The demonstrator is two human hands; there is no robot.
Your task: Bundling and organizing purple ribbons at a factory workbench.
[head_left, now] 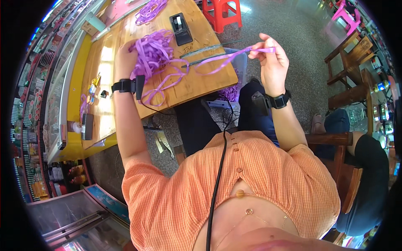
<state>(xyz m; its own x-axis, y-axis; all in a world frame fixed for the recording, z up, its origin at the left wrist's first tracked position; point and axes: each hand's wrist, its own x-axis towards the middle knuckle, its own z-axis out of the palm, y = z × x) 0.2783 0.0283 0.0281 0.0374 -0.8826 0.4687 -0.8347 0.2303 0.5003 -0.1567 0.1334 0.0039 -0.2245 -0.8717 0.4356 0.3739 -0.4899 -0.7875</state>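
A loose heap of purple ribbon [155, 52] lies on the wooden table, with loops trailing toward the near edge. At the heap's left side is my left hand [125, 60], its fingers curled into the ribbon and partly hidden by it. Out past the table's right edge, my right hand [274, 62] is raised and pinches a ribbon strand [228, 60] between thumb and fingers. That strand runs slack back over the table, and a short end sticks out beyond the fingertips.
A black tape dispenser [180, 28] stands behind the heap, near a second purple ribbon bundle [150, 11]. Thin green strips [205, 51] lie across the table's right edge [229, 79]. Below is a plastic bin [239, 67] with purple material. A black cable [222, 159] hangs down my front. Someone sits at right.
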